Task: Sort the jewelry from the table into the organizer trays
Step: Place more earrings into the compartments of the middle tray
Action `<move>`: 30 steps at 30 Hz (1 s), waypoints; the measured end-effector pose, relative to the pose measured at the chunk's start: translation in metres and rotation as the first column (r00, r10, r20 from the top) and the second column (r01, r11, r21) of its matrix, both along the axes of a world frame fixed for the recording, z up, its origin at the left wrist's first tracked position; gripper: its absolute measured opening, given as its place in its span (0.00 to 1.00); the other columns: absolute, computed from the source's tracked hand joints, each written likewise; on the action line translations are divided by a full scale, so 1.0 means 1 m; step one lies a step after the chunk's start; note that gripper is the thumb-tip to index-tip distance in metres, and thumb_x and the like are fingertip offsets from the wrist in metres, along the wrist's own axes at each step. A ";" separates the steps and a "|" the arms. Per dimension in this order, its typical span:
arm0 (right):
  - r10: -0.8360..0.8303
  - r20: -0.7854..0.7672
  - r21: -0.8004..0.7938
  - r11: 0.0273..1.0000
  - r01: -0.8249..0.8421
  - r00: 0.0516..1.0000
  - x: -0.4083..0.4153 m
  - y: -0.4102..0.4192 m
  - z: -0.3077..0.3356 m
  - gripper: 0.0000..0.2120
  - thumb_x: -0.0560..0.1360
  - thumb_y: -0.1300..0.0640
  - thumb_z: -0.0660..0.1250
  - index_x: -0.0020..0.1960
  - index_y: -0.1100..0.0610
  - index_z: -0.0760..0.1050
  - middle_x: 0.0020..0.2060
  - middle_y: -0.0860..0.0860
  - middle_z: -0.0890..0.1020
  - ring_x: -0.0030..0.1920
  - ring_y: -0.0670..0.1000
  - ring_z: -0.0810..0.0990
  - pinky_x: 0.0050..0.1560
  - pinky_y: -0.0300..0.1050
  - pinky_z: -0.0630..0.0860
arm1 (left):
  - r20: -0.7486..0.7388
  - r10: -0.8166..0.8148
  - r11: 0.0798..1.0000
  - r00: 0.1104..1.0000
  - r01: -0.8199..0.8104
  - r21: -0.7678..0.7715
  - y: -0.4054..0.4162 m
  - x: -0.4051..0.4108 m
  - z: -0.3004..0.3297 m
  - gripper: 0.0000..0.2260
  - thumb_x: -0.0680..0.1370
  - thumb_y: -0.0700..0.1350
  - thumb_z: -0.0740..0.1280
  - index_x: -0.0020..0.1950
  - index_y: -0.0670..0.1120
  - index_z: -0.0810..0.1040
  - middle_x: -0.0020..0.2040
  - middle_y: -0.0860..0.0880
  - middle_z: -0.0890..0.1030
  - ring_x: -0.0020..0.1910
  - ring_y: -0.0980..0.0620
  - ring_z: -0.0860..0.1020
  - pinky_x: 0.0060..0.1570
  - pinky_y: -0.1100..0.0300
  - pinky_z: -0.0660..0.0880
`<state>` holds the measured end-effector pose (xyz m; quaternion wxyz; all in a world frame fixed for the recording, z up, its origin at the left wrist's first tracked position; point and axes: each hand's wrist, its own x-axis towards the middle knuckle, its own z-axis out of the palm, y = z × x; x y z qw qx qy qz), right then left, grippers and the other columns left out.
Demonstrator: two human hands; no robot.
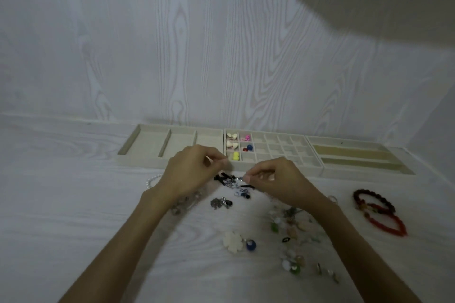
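Both hands hover over the table in front of the trays. My left hand (194,170) and my right hand (273,177) pinch a pair of black-bow earrings (232,182) with white patterned drops, held just above the table between them. Three cream organizer trays stand in a row at the back: a left tray (147,145) with three long bare compartments, a middle grid tray (283,152) holding small heart, pink, red-blue and yellow pieces in its left cells, and a right tray (357,155) with long slots.
Loose jewelry lies on the white table: a pearl strand (152,181) by the left wrist, a dark metal piece (220,203), a white flower and blue bead (237,242), a pile of pale and green beads (295,233), red and dark bracelets (379,214).
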<state>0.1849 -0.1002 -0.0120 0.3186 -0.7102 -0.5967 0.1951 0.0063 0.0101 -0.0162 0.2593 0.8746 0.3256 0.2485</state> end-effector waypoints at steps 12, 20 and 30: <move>0.351 0.156 -0.252 0.918 -0.307 0.923 -0.033 -0.024 -0.015 0.13 0.67 0.49 0.75 0.51 0.49 0.82 0.43 0.43 0.80 0.40 0.41 0.75 0.41 0.36 0.71 | 0.178 -0.266 0.857 0.947 0.317 -0.406 -0.011 -0.019 -0.007 0.09 0.78 0.38 0.65 0.54 0.46 0.83 0.47 0.51 0.85 0.43 0.57 0.82 0.45 0.67 0.75; -0.075 -0.644 0.091 0.981 0.173 0.762 -0.027 -0.023 -0.011 0.06 0.69 0.65 0.73 0.43 0.59 0.78 0.37 0.56 0.85 0.37 0.50 0.84 0.38 0.36 0.79 | 0.249 -0.098 0.784 0.964 0.229 -0.577 -0.017 -0.014 0.002 0.10 0.81 0.44 0.60 0.52 0.48 0.82 0.46 0.52 0.85 0.41 0.59 0.81 0.36 0.66 0.74; 0.014 0.069 0.644 0.763 -0.055 0.998 -0.033 -0.019 -0.037 0.06 0.67 0.63 0.76 0.43 0.58 0.83 0.44 0.47 0.85 0.47 0.41 0.83 0.48 0.36 0.79 | 0.216 -0.006 0.542 0.976 0.185 -0.820 -0.032 -0.008 0.009 0.20 0.76 0.58 0.62 0.54 0.43 0.83 0.47 0.46 0.85 0.48 0.53 0.84 0.42 0.63 0.80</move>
